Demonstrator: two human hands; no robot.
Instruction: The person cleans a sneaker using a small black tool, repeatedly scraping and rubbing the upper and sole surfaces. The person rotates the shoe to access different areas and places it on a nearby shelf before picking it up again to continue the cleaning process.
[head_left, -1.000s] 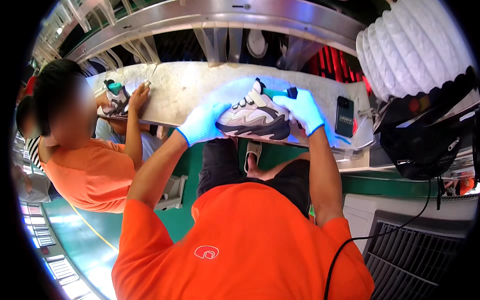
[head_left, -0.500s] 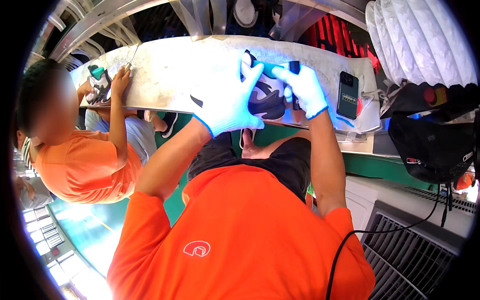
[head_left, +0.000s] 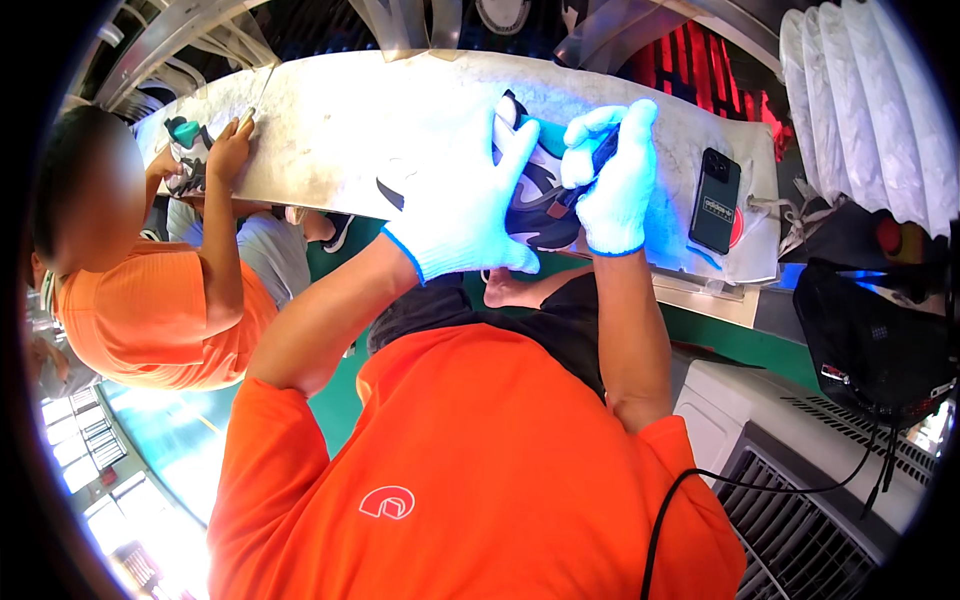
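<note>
A shoe [head_left: 540, 226] with dark grey, black and white panels lies on the bench in front of me, a teal part [head_left: 550, 136] showing at its upper side. My white-gloved left hand [head_left: 450, 215] holds the shoe from its left, thumb at the near edge and fingers spread along the far side. Closed around a slim dark-handled tool [head_left: 605, 152] is my gloved right hand [head_left: 618, 190], at the shoe's right. The tool's lower end is close to the dark panel; contact cannot be made out. A dark curved mark [head_left: 389, 194] shows left of my left hand, its surroundings washed out.
A black phone [head_left: 716, 200] lies on the pale bench [head_left: 320, 110] to the right, near a blue strip [head_left: 704, 256]. On the left, a co-worker in orange [head_left: 150, 310] handles another shoe [head_left: 188, 160]. A black bag [head_left: 865, 340] hangs at right, above a white grilled unit [head_left: 740, 410].
My right hand has turned upright and tightened around the tool, bringing its lower end down toward the shoe. My left hand keeps its place on the shoe. The whole view has shifted slightly.
</note>
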